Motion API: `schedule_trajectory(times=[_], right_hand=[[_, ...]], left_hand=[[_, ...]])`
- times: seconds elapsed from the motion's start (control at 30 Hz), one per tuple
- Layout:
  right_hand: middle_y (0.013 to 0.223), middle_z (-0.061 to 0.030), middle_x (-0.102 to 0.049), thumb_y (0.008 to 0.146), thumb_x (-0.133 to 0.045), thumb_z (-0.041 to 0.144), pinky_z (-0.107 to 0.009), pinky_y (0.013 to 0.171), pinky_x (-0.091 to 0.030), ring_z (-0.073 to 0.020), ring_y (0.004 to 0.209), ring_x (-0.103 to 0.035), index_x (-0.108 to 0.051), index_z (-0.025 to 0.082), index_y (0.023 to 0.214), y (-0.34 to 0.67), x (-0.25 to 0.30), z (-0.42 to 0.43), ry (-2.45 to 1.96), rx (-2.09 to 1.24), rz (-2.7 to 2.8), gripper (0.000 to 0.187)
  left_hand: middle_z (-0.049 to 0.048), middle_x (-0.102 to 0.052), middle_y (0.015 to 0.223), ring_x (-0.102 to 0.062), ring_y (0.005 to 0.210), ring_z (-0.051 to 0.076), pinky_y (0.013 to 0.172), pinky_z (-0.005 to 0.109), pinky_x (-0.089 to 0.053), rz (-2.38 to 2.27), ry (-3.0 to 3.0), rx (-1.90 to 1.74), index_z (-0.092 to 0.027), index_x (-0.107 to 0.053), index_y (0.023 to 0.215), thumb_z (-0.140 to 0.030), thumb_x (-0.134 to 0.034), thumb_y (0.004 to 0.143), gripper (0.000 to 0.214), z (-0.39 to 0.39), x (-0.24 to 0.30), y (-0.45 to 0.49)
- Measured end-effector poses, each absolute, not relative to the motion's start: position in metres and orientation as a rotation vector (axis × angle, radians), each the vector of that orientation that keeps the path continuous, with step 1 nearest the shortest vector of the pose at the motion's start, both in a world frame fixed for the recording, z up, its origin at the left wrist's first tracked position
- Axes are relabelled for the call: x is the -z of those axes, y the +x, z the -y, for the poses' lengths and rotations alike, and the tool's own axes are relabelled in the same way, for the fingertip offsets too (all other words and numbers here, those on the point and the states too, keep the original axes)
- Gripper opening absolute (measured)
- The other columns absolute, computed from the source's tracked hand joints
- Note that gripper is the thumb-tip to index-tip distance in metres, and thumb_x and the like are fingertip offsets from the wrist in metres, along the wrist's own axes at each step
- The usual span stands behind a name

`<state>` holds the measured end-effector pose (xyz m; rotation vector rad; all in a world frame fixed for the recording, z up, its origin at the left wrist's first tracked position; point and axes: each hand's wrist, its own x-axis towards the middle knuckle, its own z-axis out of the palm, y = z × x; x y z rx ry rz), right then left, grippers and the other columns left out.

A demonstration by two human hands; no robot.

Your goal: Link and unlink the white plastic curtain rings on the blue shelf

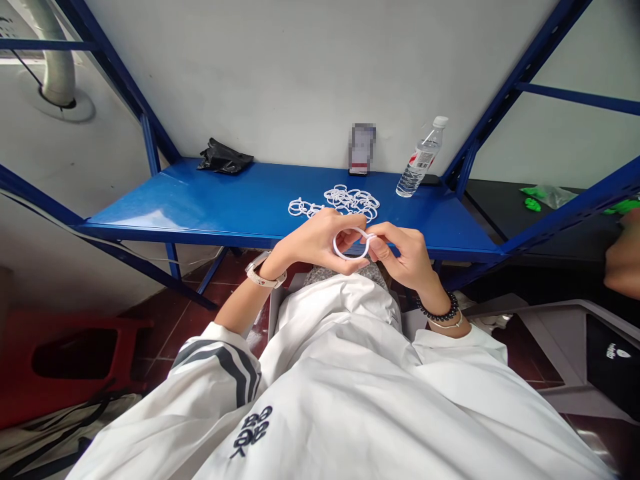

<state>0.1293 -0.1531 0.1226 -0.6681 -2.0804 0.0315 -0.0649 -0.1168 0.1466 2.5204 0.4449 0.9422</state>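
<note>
A white hair tie (336, 248), a round loop, is held up between both hands just in front of the table's edge. My left hand (327, 240) is curved round the loop, its thumb below and its fingers above and behind. At the loop's right side, my right hand (400, 253) pinches the tie at a small knot-like end between thumb and forefinger. Beyond the hands, a pile of similar white hair ties (353, 198) lies on the blue table (200, 200). Part of that pile is hidden behind my left hand.
A black plastic bag (225, 158) lies at the back left. A phone (362, 150) leans on the wall, and a water bottle (421, 160) stands tilted in view at right. Blue frame posts flank the table. Another person's hand (624, 257) shows at the right edge, near green items (533, 203).
</note>
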Motion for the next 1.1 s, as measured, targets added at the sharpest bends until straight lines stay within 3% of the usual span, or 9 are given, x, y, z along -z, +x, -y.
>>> schedule_trajectory(times=[0.47, 0.87, 1.1], right_hand=[[0.06, 0.0049, -0.062, 0.097, -0.048, 0.028, -0.022, 0.053, -0.041, -0.0105, 0.05, -0.055, -0.059, 0.022, 0.088, 0.1334, -0.1252, 0.1508, -0.647, -0.042, 2.118, 0.015], [0.059, 0.0043, -0.059, 0.102, -0.046, 0.038, -0.022, 0.053, -0.043, -0.0097, 0.05, -0.053, -0.059, 0.021, 0.078, 0.1341, -0.1246, 0.1495, -0.646, -0.221, 2.079, 0.033], [0.058, 0.0057, -0.057, 0.102, -0.046, 0.04, -0.02, 0.051, -0.042, -0.0086, 0.048, -0.053, -0.057, 0.021, 0.079, 0.1321, -0.1213, 0.1465, -0.606, -0.395, 2.008, 0.032]], left_hand=[[-0.0085, -0.048, 0.05, -0.041, 0.045, 0.007, 0.05, 0.02, -0.034, -0.441, 2.573, -0.972, -0.021, -0.042, 0.07, -0.039, -0.061, 0.07, 0.026, 0.1169, -0.1447, -0.0633], [-0.0072, -0.049, 0.05, -0.044, 0.046, 0.009, 0.052, 0.021, -0.035, -0.46, 2.611, -0.933, -0.022, -0.041, 0.07, -0.038, -0.057, 0.071, 0.024, 0.1187, -0.1429, -0.061], [-0.0075, -0.049, 0.051, -0.043, 0.044, 0.008, 0.049, 0.021, -0.033, -0.475, 2.636, -1.003, -0.021, -0.041, 0.072, -0.037, -0.057, 0.074, 0.023, 0.1203, -0.1423, -0.0598]])
